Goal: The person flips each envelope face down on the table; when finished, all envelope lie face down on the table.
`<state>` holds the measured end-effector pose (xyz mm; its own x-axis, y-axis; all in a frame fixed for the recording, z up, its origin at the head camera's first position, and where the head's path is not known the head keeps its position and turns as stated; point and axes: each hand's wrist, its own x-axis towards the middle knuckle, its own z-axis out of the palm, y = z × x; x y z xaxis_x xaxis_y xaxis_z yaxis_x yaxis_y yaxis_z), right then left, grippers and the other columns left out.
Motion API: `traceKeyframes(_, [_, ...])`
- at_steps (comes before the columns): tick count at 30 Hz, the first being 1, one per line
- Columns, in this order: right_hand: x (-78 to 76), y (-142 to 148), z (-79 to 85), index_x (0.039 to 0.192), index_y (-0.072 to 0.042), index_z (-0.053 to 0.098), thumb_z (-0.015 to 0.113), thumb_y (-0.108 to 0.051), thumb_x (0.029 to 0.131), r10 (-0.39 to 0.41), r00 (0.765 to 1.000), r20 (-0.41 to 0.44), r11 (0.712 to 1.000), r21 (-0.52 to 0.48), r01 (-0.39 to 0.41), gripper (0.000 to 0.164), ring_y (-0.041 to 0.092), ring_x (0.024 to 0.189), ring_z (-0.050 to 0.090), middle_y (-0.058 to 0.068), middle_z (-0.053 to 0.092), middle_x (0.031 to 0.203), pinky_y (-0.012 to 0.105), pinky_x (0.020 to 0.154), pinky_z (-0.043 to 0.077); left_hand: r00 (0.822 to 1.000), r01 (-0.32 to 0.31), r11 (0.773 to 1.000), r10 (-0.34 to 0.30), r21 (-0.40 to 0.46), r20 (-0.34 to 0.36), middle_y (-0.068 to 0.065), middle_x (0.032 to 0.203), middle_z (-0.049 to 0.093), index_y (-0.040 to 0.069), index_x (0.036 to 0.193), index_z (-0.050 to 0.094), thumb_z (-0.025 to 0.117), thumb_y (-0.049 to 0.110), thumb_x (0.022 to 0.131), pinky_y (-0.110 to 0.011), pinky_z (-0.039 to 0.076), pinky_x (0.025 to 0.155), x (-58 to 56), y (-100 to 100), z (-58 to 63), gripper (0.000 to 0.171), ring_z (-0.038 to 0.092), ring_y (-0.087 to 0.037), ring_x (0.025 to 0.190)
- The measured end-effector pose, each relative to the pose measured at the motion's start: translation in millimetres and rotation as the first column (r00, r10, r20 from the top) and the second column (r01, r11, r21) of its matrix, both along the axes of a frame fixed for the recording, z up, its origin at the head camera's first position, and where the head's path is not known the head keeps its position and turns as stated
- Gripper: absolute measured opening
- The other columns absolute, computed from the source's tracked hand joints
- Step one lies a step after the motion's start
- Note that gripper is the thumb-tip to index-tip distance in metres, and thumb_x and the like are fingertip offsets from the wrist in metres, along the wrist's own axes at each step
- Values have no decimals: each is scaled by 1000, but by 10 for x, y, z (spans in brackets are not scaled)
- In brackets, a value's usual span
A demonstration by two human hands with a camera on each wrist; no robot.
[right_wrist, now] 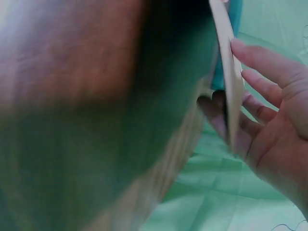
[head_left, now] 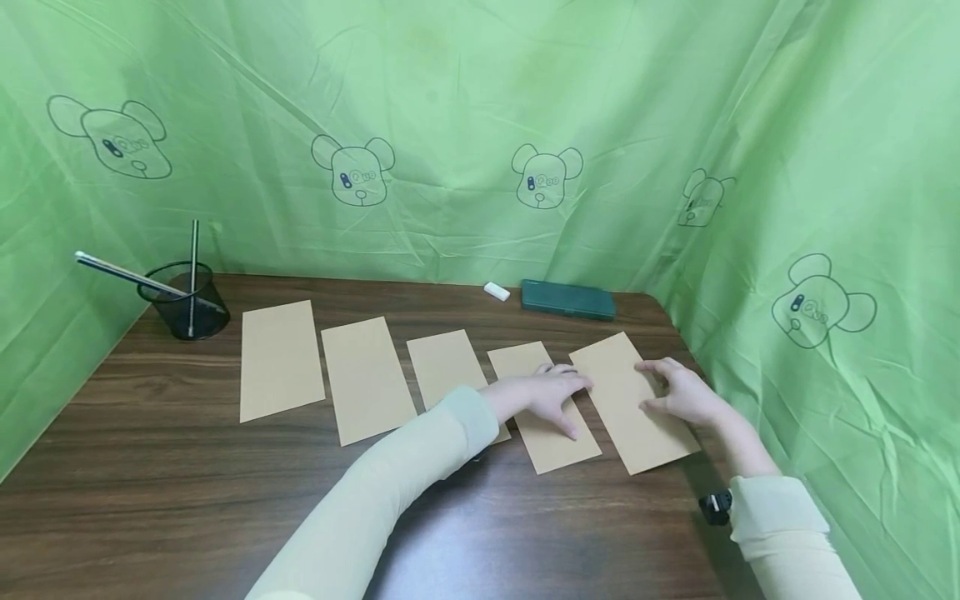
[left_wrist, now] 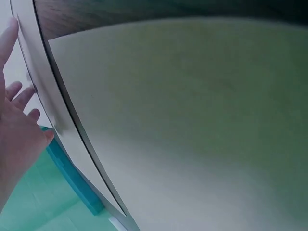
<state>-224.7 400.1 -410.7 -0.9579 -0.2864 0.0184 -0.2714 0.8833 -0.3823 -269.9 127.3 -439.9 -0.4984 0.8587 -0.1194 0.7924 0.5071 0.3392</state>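
Several plain tan rectangular cards lie in a slanting row across the table. In the head view my left hand (head_left: 553, 395) reaches over the fourth card (head_left: 551, 446), fingers spread. Its fingertips come right to the left edge of the rightmost card (head_left: 626, 417). At that card's right edge is my right hand (head_left: 678, 393), thumb and forefinger over the top face. The right wrist view has the same card edge-on (right_wrist: 231, 91), with fingers on both sides of it. In the left wrist view the left hand (left_wrist: 21, 120) has its fingers extended along a card edge.
A black mesh pen holder (head_left: 191, 308) with two pencils stands at the back left. At the back lie a white eraser (head_left: 497, 291) and a dark green case (head_left: 567, 300). Green cloth (head_left: 450, 100) hangs behind and beside the brown wooden table (head_left: 187, 467).
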Motion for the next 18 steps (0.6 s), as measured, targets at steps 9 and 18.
traceKeyframes(9, [28, 55, -198, 135, 1, 47, 83, -35, 70, 27, 993, 114, 999, 20, -30, 82, 44, 111, 50, 26, 49, 123, 56, 88, 44, 1000, 6, 999, -6, -31, 13, 6, 153, 30, 19, 147, 30, 70, 59, 74, -50, 11, 115, 11, -13, -15, 92, 16, -22, 144])
traceKeyframes(18, [-62, 120, -228, 135, -4, 49, 80, -40, 72, 66, 983, 168, 996, 54, -76, 79, 53, 121, 32, 28, 38, 135, 66, 90, 35, 1000, -6, 999, 6, -31, -10, 8, 153, 30, 20, 147, 30, 69, 61, 73, -49, 12, 115, 23, -23, -22, 93, 16, -21, 144])
